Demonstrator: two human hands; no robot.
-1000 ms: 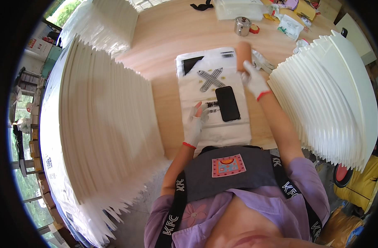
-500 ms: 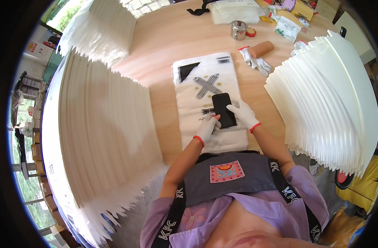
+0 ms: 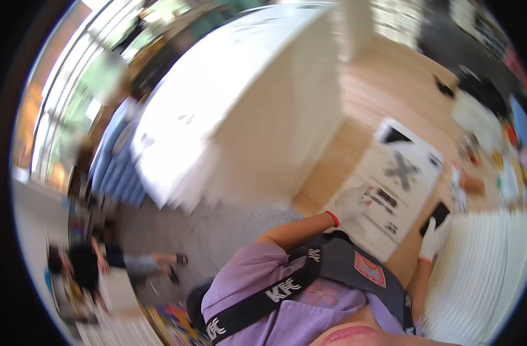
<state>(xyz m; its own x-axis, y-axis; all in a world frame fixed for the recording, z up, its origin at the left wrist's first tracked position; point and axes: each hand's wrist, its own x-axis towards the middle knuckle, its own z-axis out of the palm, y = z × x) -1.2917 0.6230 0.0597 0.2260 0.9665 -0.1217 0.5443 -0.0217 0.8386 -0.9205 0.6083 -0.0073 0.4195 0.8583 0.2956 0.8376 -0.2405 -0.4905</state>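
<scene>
My left hand [image 3: 351, 205], in a white glove with a red cuff, rests over the lower part of a white printed plastic bag [image 3: 416, 153]. Its fingers look stretched out and hold nothing I can see, though motion blurs them. The bag lies on the wooden table with a crossed-pencils picture and dark print on it. At the bag's right side, my right hand [image 3: 432, 241], gloved the same way, grips the lower end of a black smartphone [image 3: 436, 217]. The phone is close to the right-hand stack of white sheets [image 3: 480, 271].
A tall pale stack [image 3: 275, 115] stands on the left of the table [image 3: 390, 69]. Past the bag lie a brown roll [image 3: 472, 184], a white glove [image 3: 458, 193] and mixed packets. Another person [image 3: 85, 265] is at the lower left, away from the table.
The view has swung left and tilted. My left hand has come off the phone onto the bag; my right hand has carried the phone from the bag to its right side.
</scene>
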